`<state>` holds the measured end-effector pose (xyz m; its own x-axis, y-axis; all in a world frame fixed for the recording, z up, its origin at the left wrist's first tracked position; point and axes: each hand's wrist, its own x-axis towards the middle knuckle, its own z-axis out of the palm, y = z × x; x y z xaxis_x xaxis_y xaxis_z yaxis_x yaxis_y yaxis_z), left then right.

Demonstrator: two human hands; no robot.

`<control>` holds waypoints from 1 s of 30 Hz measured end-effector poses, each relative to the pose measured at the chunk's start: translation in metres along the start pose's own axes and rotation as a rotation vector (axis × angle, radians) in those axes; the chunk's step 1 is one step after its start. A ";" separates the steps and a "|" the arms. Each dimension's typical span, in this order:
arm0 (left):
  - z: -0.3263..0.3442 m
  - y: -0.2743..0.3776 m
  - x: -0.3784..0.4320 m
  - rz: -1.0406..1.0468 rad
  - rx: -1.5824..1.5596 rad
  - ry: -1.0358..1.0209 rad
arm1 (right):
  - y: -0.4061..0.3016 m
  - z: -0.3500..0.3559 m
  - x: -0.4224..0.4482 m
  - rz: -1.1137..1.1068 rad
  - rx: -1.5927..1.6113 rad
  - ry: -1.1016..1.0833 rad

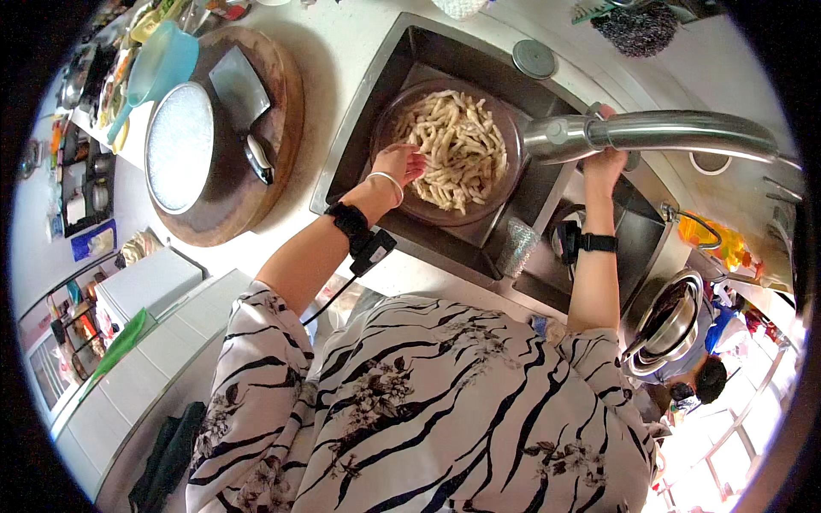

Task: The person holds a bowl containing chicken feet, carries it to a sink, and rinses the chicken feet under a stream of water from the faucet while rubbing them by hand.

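Observation:
My left hand [401, 165] reaches over the left rim of a brown see-through bowl [383, 128]. Its fingers are slightly bent, at the edge of a heap of pale, finger-shaped food pieces [458, 151] that look like chicken feet. The bowl rests in the larger basin of a dark metal sink [442, 48]. Below the thick steel faucet spout [680, 134], my right hand [604, 168] grips the faucet's body or lever; the spout covers part of the fingers. No water stream is visible.
Left of the sink, a round wooden chopping board [282, 83] carries a cleaver [240, 86] and a white-topped round container [179, 147]. Beyond is a blue plastic strainer [163, 61]. A drain cover [534, 59] lies behind the sink. Stacked metal bowls [673, 320] stand at right.

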<state>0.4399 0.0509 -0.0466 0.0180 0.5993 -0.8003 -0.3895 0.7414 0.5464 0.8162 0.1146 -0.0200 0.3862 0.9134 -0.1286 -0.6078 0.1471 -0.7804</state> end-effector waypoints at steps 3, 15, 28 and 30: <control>0.015 0.007 -0.020 -0.023 -0.125 -0.057 | 0.020 0.024 -0.028 -0.328 -0.761 -0.271; 0.052 0.013 -0.031 -0.016 -0.309 -0.100 | 0.022 0.086 -0.052 -0.844 -1.744 -0.340; 0.081 0.018 -0.034 -0.100 -0.247 -0.375 | 0.035 0.138 -0.129 0.764 -0.071 -0.310; 0.086 0.024 -0.040 -0.100 -0.259 -0.397 | 0.029 0.144 -0.132 0.705 -0.101 -0.395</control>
<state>0.5093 0.0702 0.0198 0.3976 0.6356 -0.6618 -0.5839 0.7316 0.3519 0.6477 0.0528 0.0625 -0.3486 0.8478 -0.3996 -0.5439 -0.5302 -0.6504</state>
